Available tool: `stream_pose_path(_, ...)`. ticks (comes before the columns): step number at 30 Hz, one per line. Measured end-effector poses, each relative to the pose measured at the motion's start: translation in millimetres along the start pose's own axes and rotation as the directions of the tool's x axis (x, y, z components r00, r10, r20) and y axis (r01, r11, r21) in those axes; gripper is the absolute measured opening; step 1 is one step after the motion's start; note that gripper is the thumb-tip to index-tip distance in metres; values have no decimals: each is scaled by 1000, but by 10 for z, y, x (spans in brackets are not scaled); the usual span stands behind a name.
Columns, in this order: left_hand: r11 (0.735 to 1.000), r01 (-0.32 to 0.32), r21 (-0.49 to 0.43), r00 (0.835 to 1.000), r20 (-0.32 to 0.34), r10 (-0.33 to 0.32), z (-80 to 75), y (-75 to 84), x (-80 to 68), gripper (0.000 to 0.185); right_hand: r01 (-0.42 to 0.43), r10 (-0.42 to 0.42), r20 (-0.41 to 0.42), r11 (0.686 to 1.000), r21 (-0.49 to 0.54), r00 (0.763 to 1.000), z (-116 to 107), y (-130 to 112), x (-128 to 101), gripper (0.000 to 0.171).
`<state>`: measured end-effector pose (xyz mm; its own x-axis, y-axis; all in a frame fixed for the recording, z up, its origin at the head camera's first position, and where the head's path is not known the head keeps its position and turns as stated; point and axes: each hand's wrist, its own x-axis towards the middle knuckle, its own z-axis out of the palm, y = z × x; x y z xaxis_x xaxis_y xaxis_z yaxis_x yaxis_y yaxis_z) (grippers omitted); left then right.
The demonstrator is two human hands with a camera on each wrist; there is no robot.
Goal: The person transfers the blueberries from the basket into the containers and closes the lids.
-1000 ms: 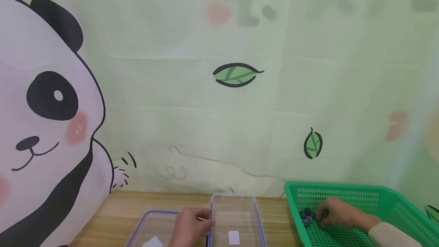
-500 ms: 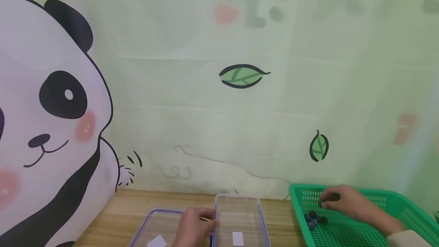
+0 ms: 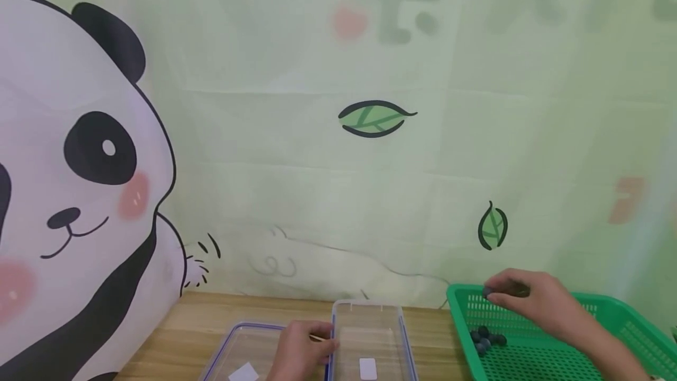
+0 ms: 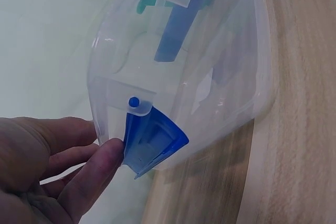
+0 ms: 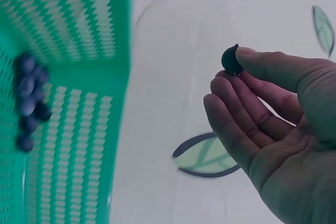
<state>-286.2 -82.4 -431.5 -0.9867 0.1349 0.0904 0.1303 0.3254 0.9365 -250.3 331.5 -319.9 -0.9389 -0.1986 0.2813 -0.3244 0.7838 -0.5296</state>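
Presently, findings by item.
Berry in hand: one small dark round blueberry [image 5: 230, 60] is pinched between thumb and fingertips of the right hand [image 3: 531, 304], raised above the far left corner of the green perforated plastic basket [image 3: 608, 316].
Right hand grip: closed on the blueberry, remaining fingers loosely curled.
Remaining berries: a small cluster of dark blueberries [image 3: 485, 338] lies on the basket floor near its left wall.
Left hand: the left hand [image 3: 301, 351] rests against the left wall of the clear rectangular plastic container with blue trim [image 3: 367, 334], fingers curled about a blue latch [image 4: 152, 142].
Left hand grip: holding the container at that latch.
Lid: a clear plastic lid with blue edging [image 3: 238, 348] lies flat just left of the container.
Surface: all items stand on a light wooden table [image 3: 211, 310].
Backdrop: pale green cloth printed with a panda [image 3: 79, 193].
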Motion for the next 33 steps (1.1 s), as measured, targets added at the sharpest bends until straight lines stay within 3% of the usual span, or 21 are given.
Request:
stream_pose_path(7, 1000, -2, -8, 1000, 8, 2, 0, -10, 0, 24, -38, 40, -21, 995, 94, 999, 89, -277, -69, 26)
stream_pose_path(15, 1000, -11, -17, 1000, 10, 11, 0, -13, -8, 25, -101, 99, 23, 976, 193, 995, 317, -473, -108, 29)
stream_pose_path(24, 1000, -7, 6, 1000, 5, 7, -11, -1, -15, 24, -41, 29, 41, 951, 307, 999, 604, -686, -121, 28)
stream_pose_path(30, 1000, -30, 9, 1000, -4, 30, 0, -14, -20, 24, 50, -78, 60, 926, 373, 995, 785, -747, -103, 22)
stream_pose_path(33, 999, -41, -1, 999, -13, 41, 0, -18, -22, 24, 31, -70, 81, 916, 400, 994, 876, -768, -102, 22)
